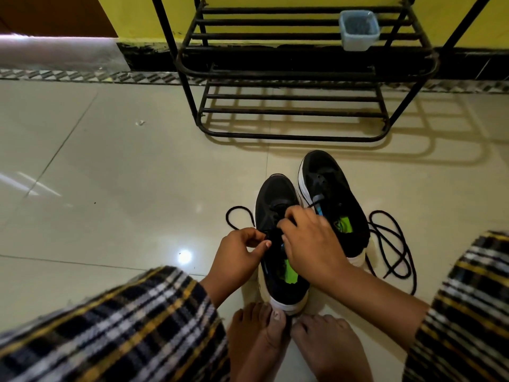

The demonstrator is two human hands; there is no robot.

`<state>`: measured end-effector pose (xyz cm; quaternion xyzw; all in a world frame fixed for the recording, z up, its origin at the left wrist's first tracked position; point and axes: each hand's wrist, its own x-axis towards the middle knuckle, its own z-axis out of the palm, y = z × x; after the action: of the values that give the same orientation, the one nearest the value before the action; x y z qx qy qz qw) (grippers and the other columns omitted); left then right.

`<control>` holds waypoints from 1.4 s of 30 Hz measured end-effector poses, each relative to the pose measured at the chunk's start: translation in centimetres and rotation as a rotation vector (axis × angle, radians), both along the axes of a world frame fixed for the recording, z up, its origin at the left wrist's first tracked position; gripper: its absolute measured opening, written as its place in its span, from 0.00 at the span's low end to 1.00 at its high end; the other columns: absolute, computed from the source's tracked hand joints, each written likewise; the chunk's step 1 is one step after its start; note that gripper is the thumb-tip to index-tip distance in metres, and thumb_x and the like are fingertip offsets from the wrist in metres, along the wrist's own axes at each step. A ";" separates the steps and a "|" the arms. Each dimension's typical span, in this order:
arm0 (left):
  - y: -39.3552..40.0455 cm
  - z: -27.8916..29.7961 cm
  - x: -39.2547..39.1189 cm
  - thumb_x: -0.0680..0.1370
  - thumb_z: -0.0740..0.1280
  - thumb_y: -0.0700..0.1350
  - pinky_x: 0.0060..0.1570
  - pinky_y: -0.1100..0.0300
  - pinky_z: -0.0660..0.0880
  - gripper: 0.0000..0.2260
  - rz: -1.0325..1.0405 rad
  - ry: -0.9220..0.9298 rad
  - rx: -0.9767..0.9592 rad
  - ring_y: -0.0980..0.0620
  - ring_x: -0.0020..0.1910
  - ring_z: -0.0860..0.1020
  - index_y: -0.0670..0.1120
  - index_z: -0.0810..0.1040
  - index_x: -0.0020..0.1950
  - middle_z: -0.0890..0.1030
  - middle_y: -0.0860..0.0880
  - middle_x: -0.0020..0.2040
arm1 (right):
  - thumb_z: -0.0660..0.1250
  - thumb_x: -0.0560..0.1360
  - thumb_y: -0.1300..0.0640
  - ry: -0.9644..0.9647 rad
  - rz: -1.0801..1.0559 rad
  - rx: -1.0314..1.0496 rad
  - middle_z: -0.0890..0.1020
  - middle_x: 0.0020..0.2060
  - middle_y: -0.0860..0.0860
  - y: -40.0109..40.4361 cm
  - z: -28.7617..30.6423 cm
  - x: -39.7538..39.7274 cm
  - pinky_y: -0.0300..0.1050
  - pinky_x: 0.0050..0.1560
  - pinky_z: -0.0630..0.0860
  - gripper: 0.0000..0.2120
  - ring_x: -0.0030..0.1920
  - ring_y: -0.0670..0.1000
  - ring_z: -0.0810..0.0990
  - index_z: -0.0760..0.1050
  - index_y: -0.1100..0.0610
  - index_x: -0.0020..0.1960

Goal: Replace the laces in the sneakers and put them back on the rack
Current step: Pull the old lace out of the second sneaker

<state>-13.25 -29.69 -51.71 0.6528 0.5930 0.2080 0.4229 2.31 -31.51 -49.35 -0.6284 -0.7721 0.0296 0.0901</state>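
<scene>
Your bare feet [297, 346] are sitting at the bottom of the view, toes touching the heel of the near sneaker [278, 232], with your plaid sleeves [115, 332] framing either side. That black, white-soled sneaker is standing on the tiled floor [110, 161] just in front of you, toe pointing away. Your left hand [239, 252] is pinching the black lace [239, 213] at the shoe's left eyelet edge, and your right hand [311, 238] is curling down over the tongue area, fingers gripping the same lace; a loop of it is trailing on the floor to the left. The second sneaker [330, 197] is standing beside it on the right, slightly farther off, the two touching. A loose black lace [394, 244] is lying coiled on the floor to its right. Beyond, the black metal shoe rack [292, 75] is standing against the yellow wall, a small pale plastic tub [358, 30] resting on its upper shelf.
</scene>
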 end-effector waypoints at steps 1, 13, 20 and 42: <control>0.0 0.0 -0.1 0.76 0.69 0.45 0.42 0.77 0.71 0.05 0.000 -0.003 -0.001 0.65 0.43 0.79 0.46 0.83 0.47 0.83 0.55 0.42 | 0.74 0.66 0.57 0.009 0.005 0.005 0.76 0.42 0.53 0.2 0.0 0.1 0.48 0.40 0.75 0.08 0.43 0.55 0.77 0.79 0.55 0.43; -0.1 -0.1 -0.4 0.75 0.70 0.46 0.49 0.61 0.77 0.04 0.003 -0.005 -0.027 0.63 0.43 0.80 0.47 0.82 0.46 0.83 0.55 0.42 | 0.73 0.66 0.59 -0.012 -0.059 0.050 0.75 0.40 0.53 1.4 1.9 2.2 0.48 0.39 0.74 0.06 0.41 0.57 0.76 0.77 0.57 0.41; -0.2 0.4 -0.3 0.70 0.74 0.53 0.49 0.49 0.77 0.09 0.043 0.063 0.006 0.62 0.41 0.78 0.57 0.77 0.46 0.79 0.60 0.44 | 0.72 0.66 0.61 0.007 -0.190 0.072 0.75 0.47 0.55 1.5 3.4 3.5 0.53 0.45 0.73 0.11 0.48 0.58 0.74 0.77 0.56 0.48; 0.2 2.1 1.5 0.71 0.68 0.42 0.57 0.47 0.70 0.26 -0.427 0.602 0.502 0.43 0.62 0.73 0.48 0.71 0.70 0.74 0.47 0.64 | 0.53 0.81 0.53 0.258 -0.139 -0.436 0.77 0.41 0.57 -0.1 0.5 1.3 0.43 0.36 0.64 0.08 0.44 0.58 0.78 0.66 0.58 0.48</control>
<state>-11.73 -29.51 -49.57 0.8745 0.4729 0.0540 0.0934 3.62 -31.63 -48.89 -0.6756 -0.6845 0.2690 0.0518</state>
